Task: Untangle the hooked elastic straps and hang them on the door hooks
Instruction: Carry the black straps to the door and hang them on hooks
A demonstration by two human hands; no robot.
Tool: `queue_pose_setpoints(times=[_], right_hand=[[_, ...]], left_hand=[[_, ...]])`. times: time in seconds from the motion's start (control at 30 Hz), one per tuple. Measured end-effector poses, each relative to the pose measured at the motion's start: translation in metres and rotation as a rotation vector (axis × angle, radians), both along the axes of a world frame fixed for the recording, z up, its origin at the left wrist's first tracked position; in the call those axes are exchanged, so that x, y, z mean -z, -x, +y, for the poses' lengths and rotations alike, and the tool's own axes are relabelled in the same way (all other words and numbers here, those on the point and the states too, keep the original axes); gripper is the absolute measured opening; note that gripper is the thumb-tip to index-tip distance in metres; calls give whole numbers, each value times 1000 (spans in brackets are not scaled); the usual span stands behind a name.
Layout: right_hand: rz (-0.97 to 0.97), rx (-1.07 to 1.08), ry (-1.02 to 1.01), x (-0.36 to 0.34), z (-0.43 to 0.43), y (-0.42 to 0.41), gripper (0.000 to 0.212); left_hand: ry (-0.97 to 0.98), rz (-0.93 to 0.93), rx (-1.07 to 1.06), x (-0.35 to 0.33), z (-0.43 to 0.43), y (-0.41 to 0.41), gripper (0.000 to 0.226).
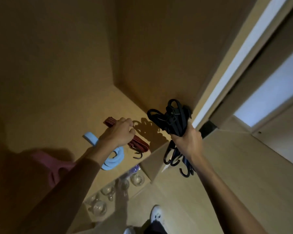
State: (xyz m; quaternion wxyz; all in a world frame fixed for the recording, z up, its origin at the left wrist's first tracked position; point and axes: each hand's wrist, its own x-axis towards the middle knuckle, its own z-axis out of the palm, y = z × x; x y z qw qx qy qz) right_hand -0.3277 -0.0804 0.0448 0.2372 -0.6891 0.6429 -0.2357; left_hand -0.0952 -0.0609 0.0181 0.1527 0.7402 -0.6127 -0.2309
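My right hand point(188, 139) grips a tangled bundle of black elastic straps point(172, 118) in mid-air beside the shelf's right edge. Black hooks point(173, 157) dangle from the bundle below my fist. On the wooden shelf point(91, 115) lies a folded dark red strap point(139, 142) with a black hook point(138, 155) at its near end. My left hand point(120, 132) curls its fingers round the red strap's middle, and the strap's far end point(109, 123) sticks out beyond my knuckles. The door hooks are not in sight.
A light blue hanger-like object point(112, 161) and a pink one point(49, 166) lie on the shelf near my left forearm. Several clear glasses point(118, 186) stand on a lower level. A door frame point(235, 65) rises on the right. My shoe point(156, 215) is on the floor.
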Motion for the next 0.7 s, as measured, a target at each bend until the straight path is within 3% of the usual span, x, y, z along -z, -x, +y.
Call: queue_pose_setpoints(times=[0.33,0.7], right_hand=[[-42,447,-228,49,101,172,43],[-164,1024,-429,112,250,382,29]], left_hand=[[-1,36,300,25,24,142,27],[-284,4,734,87,50,387,33]])
